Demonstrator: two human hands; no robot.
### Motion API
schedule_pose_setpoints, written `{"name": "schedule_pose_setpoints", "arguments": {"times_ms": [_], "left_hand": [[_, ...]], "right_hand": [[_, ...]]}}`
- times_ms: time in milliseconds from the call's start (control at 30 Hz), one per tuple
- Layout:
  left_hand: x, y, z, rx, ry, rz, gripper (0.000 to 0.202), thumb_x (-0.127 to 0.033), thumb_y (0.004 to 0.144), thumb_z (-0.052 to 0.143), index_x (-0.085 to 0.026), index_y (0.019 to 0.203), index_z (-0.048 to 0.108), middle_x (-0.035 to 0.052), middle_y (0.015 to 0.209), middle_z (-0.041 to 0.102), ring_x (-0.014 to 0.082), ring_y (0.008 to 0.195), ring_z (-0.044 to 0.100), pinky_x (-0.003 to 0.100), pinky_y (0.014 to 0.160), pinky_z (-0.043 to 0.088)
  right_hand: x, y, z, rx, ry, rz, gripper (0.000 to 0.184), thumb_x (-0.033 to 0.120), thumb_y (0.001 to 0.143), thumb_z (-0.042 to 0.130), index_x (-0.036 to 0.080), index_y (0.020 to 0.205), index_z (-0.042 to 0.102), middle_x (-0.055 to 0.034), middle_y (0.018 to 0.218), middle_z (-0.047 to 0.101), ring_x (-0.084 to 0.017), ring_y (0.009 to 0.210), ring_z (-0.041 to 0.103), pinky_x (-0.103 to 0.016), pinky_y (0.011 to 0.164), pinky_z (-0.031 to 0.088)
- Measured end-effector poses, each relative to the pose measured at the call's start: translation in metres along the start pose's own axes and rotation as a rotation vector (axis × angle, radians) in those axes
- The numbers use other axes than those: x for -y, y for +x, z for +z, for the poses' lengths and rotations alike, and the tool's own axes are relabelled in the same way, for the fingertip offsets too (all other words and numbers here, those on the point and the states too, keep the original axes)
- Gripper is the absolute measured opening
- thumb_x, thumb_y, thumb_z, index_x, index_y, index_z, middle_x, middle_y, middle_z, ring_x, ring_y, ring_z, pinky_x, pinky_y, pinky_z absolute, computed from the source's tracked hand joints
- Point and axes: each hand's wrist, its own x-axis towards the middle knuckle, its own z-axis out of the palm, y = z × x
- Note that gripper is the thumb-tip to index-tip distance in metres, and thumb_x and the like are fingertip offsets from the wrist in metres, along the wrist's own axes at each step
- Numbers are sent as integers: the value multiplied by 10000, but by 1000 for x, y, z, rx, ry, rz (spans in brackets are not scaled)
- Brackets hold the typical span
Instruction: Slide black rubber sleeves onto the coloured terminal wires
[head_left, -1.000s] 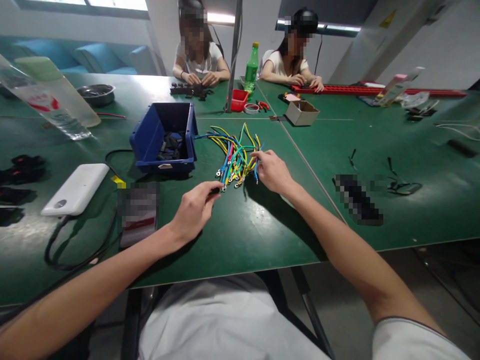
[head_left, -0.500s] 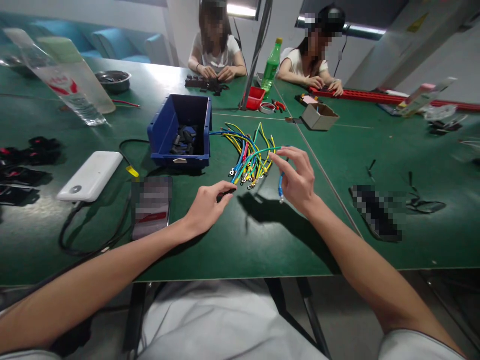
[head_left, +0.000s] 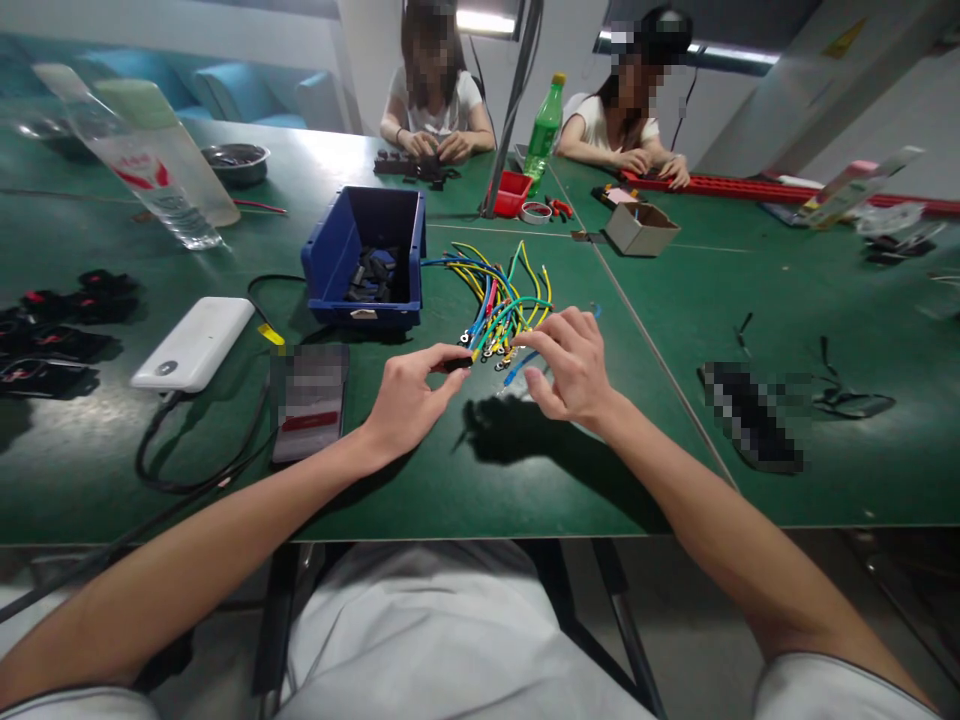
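My left hand pinches a small black plastic housing between thumb and fingertips. A green wire with a yellowish end appears to come out of its right side and arcs over the other wires. Just to the right, my right hand is curled around a short blue wire, whose metal-tipped end points down and left toward the left hand. Part of that wire is hidden by the fingers. Behind both hands lies a loose bundle of yellow, green, blue and red wires, many with ring terminals.
A blue bin with black plastic parts stands left of the wires. A white power bank and a phone lie at left, another phone at right. Across the green table, two people work beside a green bottle.
My right hand has moved left and slightly down, bringing the blue wire's end close to the black housing. Its fingers have left the green wire. The left hand keeps its hold.
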Motion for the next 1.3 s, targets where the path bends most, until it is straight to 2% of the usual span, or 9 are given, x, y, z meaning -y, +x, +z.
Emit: {"name": "schedule_pose_setpoints", "arguments": {"times_ms": [133, 300, 433, 700, 933, 1300], "left_hand": [[-6, 4, -8, -38, 51, 45, 199, -217, 852, 621, -178, 1023, 716, 34, 967, 737, 148, 820, 673, 275, 796, 542], [-6, 8, -15, -61, 67, 95, 212, -202, 848, 639, -178, 1036, 734, 44, 930, 683, 138, 839, 638, 243, 734, 517], [1, 9, -16, -42, 55, 114, 209, -189, 858, 636, -187, 1039, 739, 41, 914, 694, 134, 829, 637, 251, 760, 509], [3, 11, -20, -32, 43, 146, 185, -164, 862, 632, -171, 1011, 743, 35, 829, 718, 129, 742, 648, 243, 688, 493], [2, 11, -20, -57, 94, 145, 144, -201, 819, 693, -169, 953, 736, 33, 895, 751, 148, 795, 678, 260, 783, 529], [0, 10, -20, -44, 85, 134, 149, -227, 812, 707, -176, 946, 748, 26, 903, 765, 147, 783, 702, 239, 759, 531]], "right_hand": [[1, 2, 1, -38, -31, -12, 191, 334, 912, 520, 213, 816, 632, -29, 744, 576, -189, 754, 453, -345, 715, 315], [4, 5, -1, -103, -2, -45, 105, 287, 902, 599, 205, 850, 639, -17, 741, 617, -168, 727, 474, -320, 708, 321], [4, 5, 1, -124, 10, -31, 89, 279, 903, 615, 200, 873, 643, -11, 757, 646, -144, 700, 524, -305, 705, 335], [0, 0, 9, -84, 24, -29, 77, 262, 898, 629, 193, 916, 657, -18, 815, 689, -129, 706, 599, -293, 708, 369], [5, -2, 11, -109, 76, -9, 76, 252, 879, 654, 194, 927, 651, -12, 797, 685, -122, 675, 591, -283, 682, 387], [8, -2, 13, -144, 96, 33, 75, 275, 889, 636, 211, 901, 672, -6, 761, 681, -124, 664, 573, -286, 684, 398]]}}
